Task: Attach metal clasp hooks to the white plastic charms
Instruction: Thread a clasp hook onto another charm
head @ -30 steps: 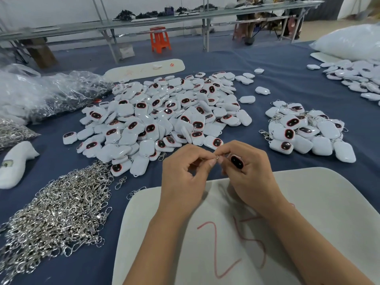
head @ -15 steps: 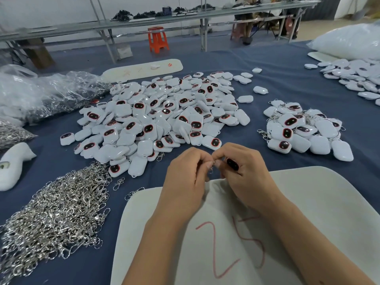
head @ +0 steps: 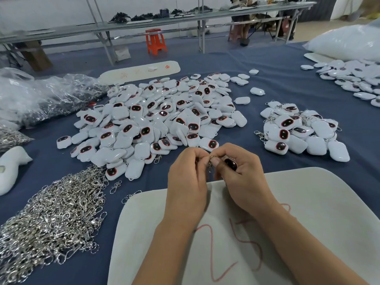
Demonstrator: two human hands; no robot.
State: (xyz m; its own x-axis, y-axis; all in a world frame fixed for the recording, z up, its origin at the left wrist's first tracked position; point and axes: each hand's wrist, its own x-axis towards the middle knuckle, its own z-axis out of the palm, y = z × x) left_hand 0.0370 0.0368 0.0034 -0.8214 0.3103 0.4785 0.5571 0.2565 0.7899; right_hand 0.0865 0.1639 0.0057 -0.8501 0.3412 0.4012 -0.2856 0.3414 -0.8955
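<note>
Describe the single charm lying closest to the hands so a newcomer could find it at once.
Start at the big central heap of white plastic charms on the blue cloth. Follow its near edge rightwards to its corner just beyond the hands. The white charm there lies face-up, its dark red-rimmed oval showing, nearest the left hand.

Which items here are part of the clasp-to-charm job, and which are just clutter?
In use: left hand pinching a clasp hook; right hand holding a charm; loose hook pile; unfinished charm pile; finished charms with hooks.

Lying about: white board marked in red; plastic bags; orange stool.
</note>
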